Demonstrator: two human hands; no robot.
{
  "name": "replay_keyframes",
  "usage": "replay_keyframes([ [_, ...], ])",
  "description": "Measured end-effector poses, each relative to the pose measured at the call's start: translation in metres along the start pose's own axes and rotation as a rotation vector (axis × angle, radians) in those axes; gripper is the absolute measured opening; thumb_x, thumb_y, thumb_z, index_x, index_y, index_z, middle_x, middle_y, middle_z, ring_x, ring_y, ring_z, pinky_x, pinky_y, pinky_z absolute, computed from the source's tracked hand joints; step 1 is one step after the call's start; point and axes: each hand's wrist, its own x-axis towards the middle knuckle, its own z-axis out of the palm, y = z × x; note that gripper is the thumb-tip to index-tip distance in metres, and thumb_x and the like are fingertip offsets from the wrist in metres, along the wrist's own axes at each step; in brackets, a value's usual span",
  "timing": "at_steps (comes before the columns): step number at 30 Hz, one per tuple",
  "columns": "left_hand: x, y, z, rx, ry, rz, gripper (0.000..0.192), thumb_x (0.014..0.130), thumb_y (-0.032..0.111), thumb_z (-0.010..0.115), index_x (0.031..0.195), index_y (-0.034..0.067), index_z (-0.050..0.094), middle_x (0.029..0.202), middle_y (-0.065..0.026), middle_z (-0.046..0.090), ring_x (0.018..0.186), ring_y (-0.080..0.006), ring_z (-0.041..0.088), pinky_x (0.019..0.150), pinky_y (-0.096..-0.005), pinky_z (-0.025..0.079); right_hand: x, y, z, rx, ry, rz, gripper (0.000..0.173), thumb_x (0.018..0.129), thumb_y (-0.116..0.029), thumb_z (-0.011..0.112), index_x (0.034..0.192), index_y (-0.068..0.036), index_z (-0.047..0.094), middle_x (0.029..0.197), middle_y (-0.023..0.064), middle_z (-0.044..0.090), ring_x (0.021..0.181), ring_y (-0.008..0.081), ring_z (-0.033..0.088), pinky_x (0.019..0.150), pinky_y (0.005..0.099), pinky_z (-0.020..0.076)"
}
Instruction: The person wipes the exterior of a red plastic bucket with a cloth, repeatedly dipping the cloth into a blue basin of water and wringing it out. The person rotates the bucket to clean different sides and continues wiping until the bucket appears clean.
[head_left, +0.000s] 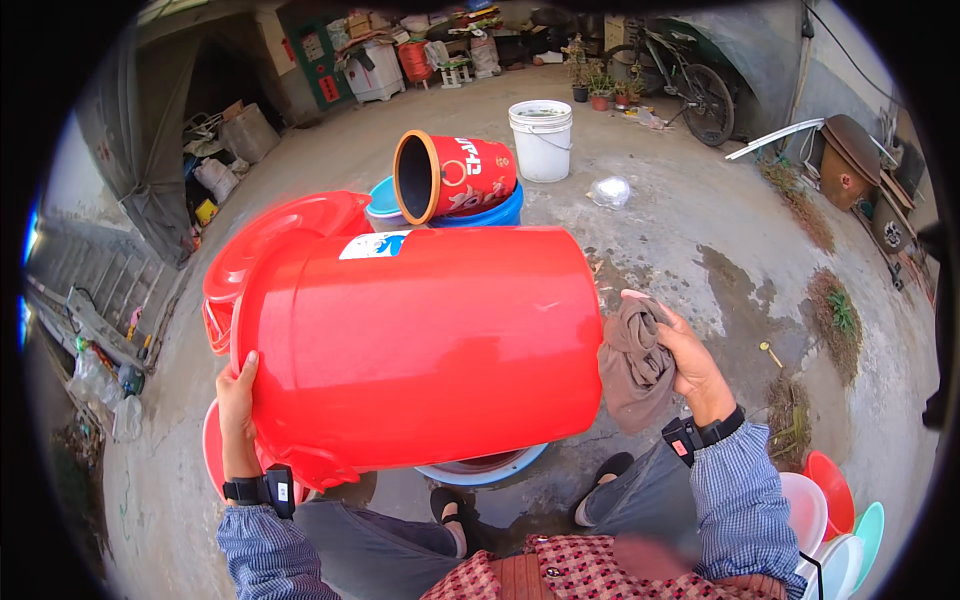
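A large red plastic bucket (442, 337) lies on its side in the air before me, its rim to the left and its base to the right. My left hand (238, 397) grips the rim, near a red side handle at the lower left. My right hand (686, 352) holds a bunched brown cloth (637, 360) against or just beside the bucket's base. Below the bucket, a blue-rimmed basin (495, 471) shows in part. Behind its upper left side is a red plastic lid (289, 232).
Beyond stand a tipped red patterned bucket (480, 176) on a blue tub (487, 214) and a white pail (540, 146). Several coloured basins (832, 495) lie at the lower right. A bicycle (697, 97) and potted plants (600, 90) stand farther back. The concrete floor (675, 217) has wet patches.
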Motion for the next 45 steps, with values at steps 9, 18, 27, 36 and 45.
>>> replay_keyframes([
  [9,0.013,0.000,-0.002,0.196,-0.096,0.384,0.063,0.099,0.006,0.059,0.157,0.010,0.034,0.154,-0.0118,0.044,0.134,-0.0231,0.047,0.112,-0.0363,0.037,0.030,0.006,-0.103,0.200,0.572,-0.217,0.040,0.093,-0.008,0.063,0.132,-0.002,0.056,0.121,0.0072,0.066,0.107,0.0182,0.067,0.091,0.0360,0.0575],
  [18,0.014,0.014,0.008,0.521,-0.071,0.425,0.060,0.106,0.027,0.051,0.159,0.011,0.029,0.163,-0.0125,0.030,0.147,-0.0259,0.032,0.120,-0.0406,0.026,0.127,0.016,-0.065,0.219,0.147,-0.386,0.059,0.092,-0.010,0.069,0.145,0.000,0.044,0.131,0.0096,0.059,0.116,0.0165,0.059,0.103,0.0343,0.0484],
  [27,0.015,0.017,0.018,0.572,-0.074,0.428,0.062,0.104,0.021,0.054,0.159,0.007,0.029,0.162,-0.0132,0.032,0.143,-0.0275,0.037,0.118,-0.0393,0.029,0.216,0.071,-0.049,-0.342,0.131,-0.782,0.052,0.082,-0.012,0.071,0.133,-0.011,0.060,0.127,0.0132,0.051,0.122,0.0286,0.053,0.108,0.0370,0.0431],
  [36,0.023,0.013,0.008,0.633,-0.035,0.407,0.062,0.103,0.012,0.053,0.159,0.008,0.028,0.162,-0.0133,0.031,0.143,-0.0255,0.037,0.118,-0.0380,0.029,0.202,0.146,-0.144,-0.867,0.492,-0.125,0.030,0.077,-0.008,0.068,0.105,-0.014,0.077,0.112,0.0215,0.065,0.103,0.0398,0.065,0.088,0.0430,0.0529],
  [45,0.019,0.012,0.008,0.597,-0.048,0.386,0.064,0.102,0.015,0.055,0.160,0.009,0.027,0.162,-0.0136,0.033,0.143,-0.0275,0.037,0.117,-0.0395,0.031,0.227,0.069,-0.065,-0.524,0.034,-0.870,0.045,0.087,-0.025,0.071,0.127,-0.009,0.059,0.141,0.0168,0.041,0.133,0.0342,0.045,0.111,0.0418,0.0389],
])
